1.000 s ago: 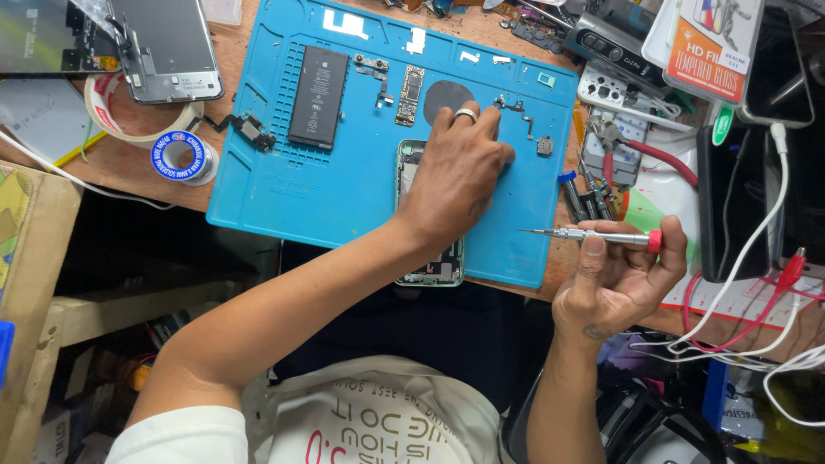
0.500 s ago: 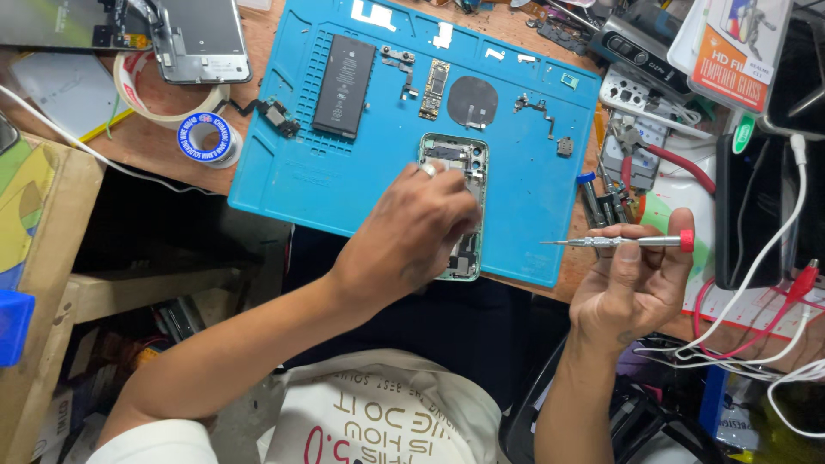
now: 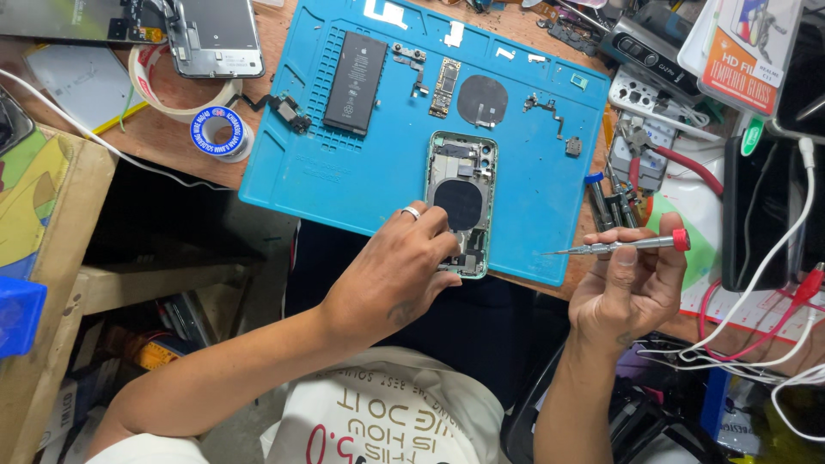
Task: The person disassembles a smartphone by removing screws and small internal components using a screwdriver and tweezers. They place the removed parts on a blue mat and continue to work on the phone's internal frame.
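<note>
An opened phone housing [image 3: 462,193] lies on the blue work mat [image 3: 361,176], its insides facing up. My left hand [image 3: 391,275], with a ring on one finger, grips the housing's near end at the mat's front edge. My right hand [image 3: 627,288] hovers off the mat's right corner and holds a thin silver screwdriver with a red cap [image 3: 623,246], its tip pointing left toward the phone. A black battery [image 3: 355,82], a narrow circuit board [image 3: 444,87], a round black coil [image 3: 481,100] and small brackets lie on the mat's far part.
A phone screen assembly [image 3: 215,36] and rolls of tape [image 3: 221,135] sit left of the mat. Tools, a boxed screen protector [image 3: 746,47], a dark phone [image 3: 760,215] and red and white cables [image 3: 756,335] crowd the right. A cardboard box [image 3: 43,258] stands at left.
My left hand has slid back from the middle of the phone housing to its near end, uncovering most of it. My right hand keeps the screwdriver in much the same spot.
</note>
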